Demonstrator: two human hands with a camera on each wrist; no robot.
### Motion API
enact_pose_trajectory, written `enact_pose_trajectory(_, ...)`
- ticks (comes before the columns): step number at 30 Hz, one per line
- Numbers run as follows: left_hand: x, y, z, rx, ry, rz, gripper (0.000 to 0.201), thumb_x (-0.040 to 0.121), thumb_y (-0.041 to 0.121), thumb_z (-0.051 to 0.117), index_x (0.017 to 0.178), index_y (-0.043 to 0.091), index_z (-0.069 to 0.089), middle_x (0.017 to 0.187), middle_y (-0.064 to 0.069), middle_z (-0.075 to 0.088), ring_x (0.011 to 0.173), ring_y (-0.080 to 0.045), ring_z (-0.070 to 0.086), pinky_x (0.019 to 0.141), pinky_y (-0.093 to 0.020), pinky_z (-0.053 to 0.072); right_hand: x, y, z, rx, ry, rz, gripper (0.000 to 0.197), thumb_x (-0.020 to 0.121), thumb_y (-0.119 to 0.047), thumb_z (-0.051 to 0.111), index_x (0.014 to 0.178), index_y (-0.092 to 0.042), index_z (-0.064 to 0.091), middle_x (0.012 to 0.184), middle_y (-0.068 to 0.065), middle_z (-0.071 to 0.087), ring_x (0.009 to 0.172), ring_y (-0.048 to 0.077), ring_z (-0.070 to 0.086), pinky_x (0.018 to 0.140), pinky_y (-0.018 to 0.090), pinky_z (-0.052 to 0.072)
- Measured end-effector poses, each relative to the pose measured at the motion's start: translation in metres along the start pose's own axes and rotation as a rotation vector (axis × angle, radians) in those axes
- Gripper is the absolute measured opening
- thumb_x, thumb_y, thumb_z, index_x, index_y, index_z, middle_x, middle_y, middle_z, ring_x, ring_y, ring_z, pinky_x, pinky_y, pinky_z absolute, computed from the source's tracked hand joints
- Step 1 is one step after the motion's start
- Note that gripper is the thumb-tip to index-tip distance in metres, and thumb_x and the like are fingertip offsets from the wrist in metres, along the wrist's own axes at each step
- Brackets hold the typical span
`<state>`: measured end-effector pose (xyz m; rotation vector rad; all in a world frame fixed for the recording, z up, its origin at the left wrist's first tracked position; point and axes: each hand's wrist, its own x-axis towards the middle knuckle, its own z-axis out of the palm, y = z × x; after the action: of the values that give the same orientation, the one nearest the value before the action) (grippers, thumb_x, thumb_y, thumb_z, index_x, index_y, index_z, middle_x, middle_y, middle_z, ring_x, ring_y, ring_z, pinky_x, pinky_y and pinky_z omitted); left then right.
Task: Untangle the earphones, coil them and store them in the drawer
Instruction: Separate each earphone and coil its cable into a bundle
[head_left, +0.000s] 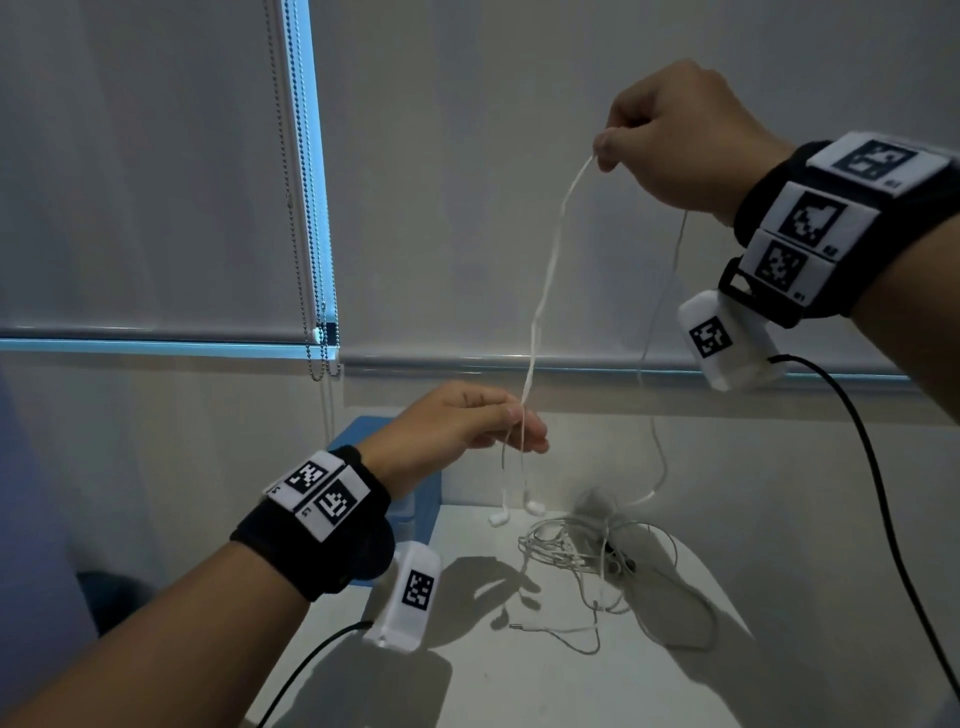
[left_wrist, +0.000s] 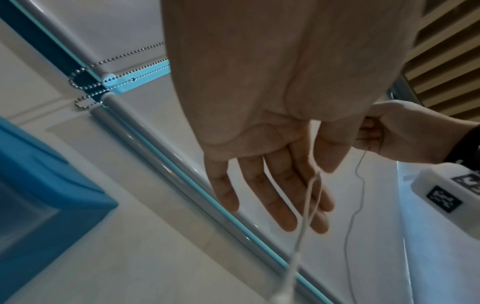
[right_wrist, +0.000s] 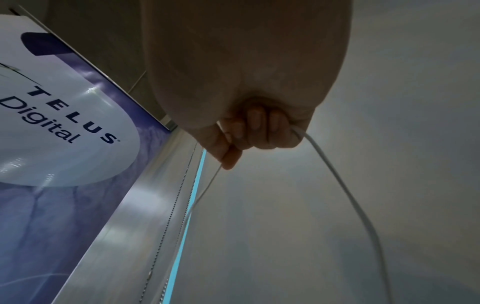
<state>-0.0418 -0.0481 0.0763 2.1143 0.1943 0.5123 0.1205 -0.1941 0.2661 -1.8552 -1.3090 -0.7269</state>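
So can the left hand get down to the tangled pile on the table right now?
Probably not yet. The left hand hangs above the tangled pile with open air between, but it pinches the white cable that the right hand holds up; it would have to let go first.

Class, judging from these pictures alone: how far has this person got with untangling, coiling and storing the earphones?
Done: one white earphone cable is pulled up clear, its earbuds dangling. In hand: the right hand holds it high while the left hand pinches it lower down. Left: a tangled pile remains on the table; nothing is coiled, and the blue drawer unit waits.
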Motion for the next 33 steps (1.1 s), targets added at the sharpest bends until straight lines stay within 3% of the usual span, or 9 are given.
enact_pose_trajectory(2, 0.003, 0.007, 0.000, -0.035, 0.018, 0.023, 0.031, 0.107, 0.030, 0.047, 0.122, 0.017, 0.071, 0.115, 0.004, 0.077, 0.115, -0.016, 0.069, 0.114, -0.049, 0.041, -0.002, -0.006, 0.000, 0.011, -0.095, -0.021, 0.020, 0.097, -0.021, 0.062, 0.088, -0.008, 0.074, 0.064, -0.005, 0.051, 0.057, 0.005, 0.043, 0.052, 0.021, 0.031)
enact_pose_trajectory(5, 0.015, 0.027, -0.001, -0.104, 0.139, 0.106, 0.031, 0.106, 0.029, 0.051, 0.129, 0.017, 0.067, 0.118, 0.001, 0.076, 0.115, -0.013, 0.069, 0.110, -0.040, 0.044, -0.006, -0.015, 0.003, 0.000, -0.219, -0.054, 0.020, 0.096, -0.023, 0.063, 0.083, -0.011, 0.073, 0.065, -0.008, 0.052, 0.059, 0.002, 0.047, 0.055, 0.023, 0.033)
enact_pose_trajectory(7, 0.024, 0.039, -0.001, -0.130, 0.212, 0.163, 0.027, 0.104, 0.023, 0.056, 0.124, 0.010, 0.069, 0.114, -0.007, 0.077, 0.106, -0.012, 0.072, 0.094, -0.026, 0.052, -0.006, -0.019, 0.006, -0.016, -0.246, -0.066, 0.021, 0.097, -0.024, 0.063, 0.082, -0.012, 0.072, 0.064, -0.009, 0.053, 0.056, 0.000, 0.049, 0.055, 0.023, 0.032)
enact_pose_trajectory(10, 0.034, 0.042, 0.004, -0.116, 0.282, 0.204, 0.023, 0.101, 0.016, 0.062, 0.108, -0.003, 0.071, 0.102, -0.019, 0.076, 0.083, -0.008, 0.069, 0.074, -0.011, 0.049, -0.003, -0.020, 0.009, -0.025, -0.223, -0.059, 0.020, 0.097, -0.022, 0.062, 0.083, -0.012, 0.073, 0.065, -0.008, 0.053, 0.059, 0.003, 0.046, 0.054, 0.023, 0.032)
enact_pose_trajectory(17, 0.029, 0.029, 0.018, -0.311, 0.245, 0.125, 0.026, 0.109, 0.019, 0.044, 0.105, 0.003, 0.064, 0.100, -0.019, 0.075, 0.092, -0.028, 0.072, 0.095, -0.040, 0.053, 0.000, -0.005, 0.019, -0.041, -0.195, 0.004, 0.019, 0.097, -0.019, 0.060, 0.088, -0.009, 0.074, 0.067, -0.004, 0.054, 0.061, 0.006, 0.046, 0.053, 0.022, 0.033)
enact_pose_trajectory(21, 0.023, 0.028, 0.017, -0.475, 0.159, 0.092, 0.027, 0.110, 0.018, 0.039, 0.100, 0.005, 0.060, 0.070, -0.010, 0.058, 0.060, -0.020, 0.056, 0.071, -0.033, 0.056, -0.001, 0.009, 0.026, -0.064, -0.208, 0.040, 0.020, 0.098, -0.019, 0.060, 0.088, -0.009, 0.073, 0.069, -0.002, 0.054, 0.061, 0.007, 0.046, 0.053, 0.022, 0.032)
enact_pose_trajectory(25, 0.016, 0.020, 0.012, -0.578, 0.101, 0.051, 0.033, 0.110, 0.022, 0.038, 0.085, 0.012, 0.057, 0.057, 0.003, 0.032, 0.043, -0.008, 0.028, 0.047, -0.021, 0.038, -0.006, 0.031, 0.034, -0.123, -0.222, 0.096, 0.022, 0.099, -0.019, 0.059, 0.089, -0.006, 0.073, 0.075, 0.002, 0.058, 0.066, 0.013, 0.050, 0.055, 0.025, 0.034)
enact_pose_trajectory(29, 0.006, 0.015, 0.004, -0.611, 0.046, 0.055, 0.035, 0.110, 0.023, 0.037, 0.083, 0.012, 0.056, 0.058, 0.003, 0.030, 0.045, -0.008, 0.026, 0.043, -0.020, 0.031, -0.022, 0.065, 0.049, -0.149, -0.253, 0.179, 0.024, 0.101, -0.018, 0.056, 0.092, -0.002, 0.072, 0.092, 0.013, 0.065, 0.085, 0.026, 0.056, 0.074, 0.030, 0.038)
enact_pose_trajectory(33, 0.004, 0.018, -0.001, -0.646, 0.062, 0.075, 0.039, 0.110, 0.026, 0.039, 0.077, 0.013, 0.055, 0.054, 0.003, 0.032, 0.044, -0.008, 0.026, 0.043, -0.020, 0.032, -0.051, 0.090, 0.081, -0.165, -0.366, 0.222, 0.023, 0.100, -0.017, 0.057, 0.087, -0.004, 0.071, 0.089, 0.013, 0.066, 0.085, 0.027, 0.055, 0.074, 0.028, 0.036)
